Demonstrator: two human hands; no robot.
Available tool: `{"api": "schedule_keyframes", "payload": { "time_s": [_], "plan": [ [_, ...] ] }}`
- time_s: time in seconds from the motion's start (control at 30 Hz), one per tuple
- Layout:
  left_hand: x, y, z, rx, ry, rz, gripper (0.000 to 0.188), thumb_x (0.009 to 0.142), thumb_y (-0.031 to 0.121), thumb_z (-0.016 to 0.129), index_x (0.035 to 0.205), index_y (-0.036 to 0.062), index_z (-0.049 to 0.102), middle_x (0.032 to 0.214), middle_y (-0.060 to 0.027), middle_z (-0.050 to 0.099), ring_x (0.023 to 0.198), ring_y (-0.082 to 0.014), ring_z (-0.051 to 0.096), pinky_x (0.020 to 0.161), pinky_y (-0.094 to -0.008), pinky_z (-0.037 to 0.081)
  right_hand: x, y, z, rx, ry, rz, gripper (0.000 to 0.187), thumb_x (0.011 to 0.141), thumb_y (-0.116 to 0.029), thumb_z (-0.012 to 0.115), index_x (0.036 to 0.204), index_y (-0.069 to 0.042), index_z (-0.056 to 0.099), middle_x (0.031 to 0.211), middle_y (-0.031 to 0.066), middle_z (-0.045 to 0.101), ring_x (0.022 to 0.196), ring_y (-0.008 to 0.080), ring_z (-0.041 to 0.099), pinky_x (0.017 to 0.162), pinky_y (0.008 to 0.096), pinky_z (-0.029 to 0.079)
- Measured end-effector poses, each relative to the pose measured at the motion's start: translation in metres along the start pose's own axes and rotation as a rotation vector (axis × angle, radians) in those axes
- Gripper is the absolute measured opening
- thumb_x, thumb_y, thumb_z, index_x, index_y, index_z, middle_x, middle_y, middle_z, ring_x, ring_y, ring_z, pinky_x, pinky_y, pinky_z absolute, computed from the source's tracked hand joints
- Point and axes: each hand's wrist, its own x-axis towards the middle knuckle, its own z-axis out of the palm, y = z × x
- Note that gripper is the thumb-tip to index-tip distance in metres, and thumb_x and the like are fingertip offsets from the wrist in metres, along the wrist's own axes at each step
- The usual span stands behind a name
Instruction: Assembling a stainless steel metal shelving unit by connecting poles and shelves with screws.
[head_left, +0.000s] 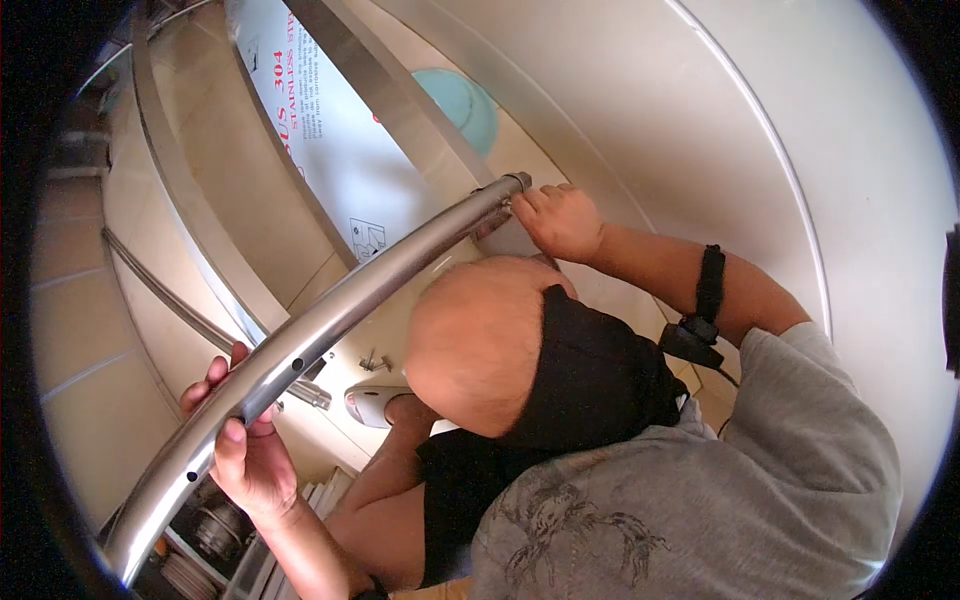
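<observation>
A long round stainless-steel tube (370,287) slants across the view, from the lower left up to the centre. Several dark holes run along its lower part. My left hand (250,450) is wrapped round that part, its thumb on the near side and fingers behind. At the upper end, beside the dark end cap (520,181), my right hand (560,222) is closed, fingertips pressed against the tube's underside. A small metal fitting shows at those fingertips; whatever they pinch is hidden.
A steel frame (440,120) with a blue-filmed metal panel (345,130) lies beyond the tube. Further back is a pale green basin (460,105). Another thin tube (175,300) rests on the tiled floor, with small metal hardware (375,361) near my foot. A white curved wall (650,110) rises at right.
</observation>
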Motion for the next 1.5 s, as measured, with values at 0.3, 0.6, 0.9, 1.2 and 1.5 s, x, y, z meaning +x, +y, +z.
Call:
{"api": "schedule_keyframes", "payload": {
  "time_s": [0.3,0.6,0.9,1.2,1.5],
  "plan": [
    [-0.003,0.0,0.004,0.016,0.012,0.006,0.041,0.077,0.011,0.062,0.115,0.0087,0.047,0.124,-0.0123,0.045,0.123,-0.0346,0.034,0.098,-0.0443,0.038,0.015,0.004,-0.001,1.954,-0.384,1.22,0.024,0.086,-0.026,0.049,0.075,-0.006,0.054,0.049,-0.0033,0.037,0.039,0.0081,0.031,0.035,0.0239,0.026],
    [-0.001,-0.002,0.001,0.0,0.025,0.003,0.042,0.076,0.012,0.063,0.115,0.0085,0.046,0.125,-0.0121,0.045,0.123,-0.0352,0.033,0.099,-0.0454,0.036,0.028,-0.007,-0.021,1.906,-0.535,1.28,0.023,0.087,-0.025,0.048,0.081,-0.004,0.053,0.05,-0.0065,0.026,0.04,0.0048,0.022,0.035,0.0195,0.016],
    [-0.004,-0.001,-0.009,0.064,-0.005,0.053,0.042,0.076,0.013,0.063,0.114,0.0098,0.045,0.124,-0.0116,0.045,0.123,-0.0351,0.033,0.103,-0.0491,0.028,0.048,0.039,-0.019,0.638,-0.196,0.475,0.022,0.078,-0.026,0.057,0.084,-0.006,0.064,0.065,0.0048,0.057,0.045,0.0152,0.042,0.043,0.0312,0.036],
    [0.0,-0.008,-0.015,-0.057,0.078,0.036,0.043,0.072,0.015,0.065,0.109,0.007,0.045,0.114,-0.0105,0.052,0.113,-0.0316,0.045,0.105,-0.047,0.025,0.12,0.082,0.076,1.48,-1.013,0.401,0.026,0.069,-0.014,0.063,0.092,-0.001,0.063,0.078,0.0071,0.064,0.062,0.0167,0.059,0.056,0.032,0.048],
    [-0.007,0.001,-0.025,-0.077,0.174,0.008,0.047,0.072,0.013,0.064,0.114,0.0068,0.044,0.116,-0.0084,0.049,0.119,-0.0323,0.038,0.104,-0.048,0.025,0.115,0.068,0.131,1.804,-1.089,0.271,0.034,0.066,-0.012,0.066,0.097,0.001,0.061,0.092,0.0092,0.064,0.077,0.0179,0.062,0.066,0.0329,0.051]
  ]
}}
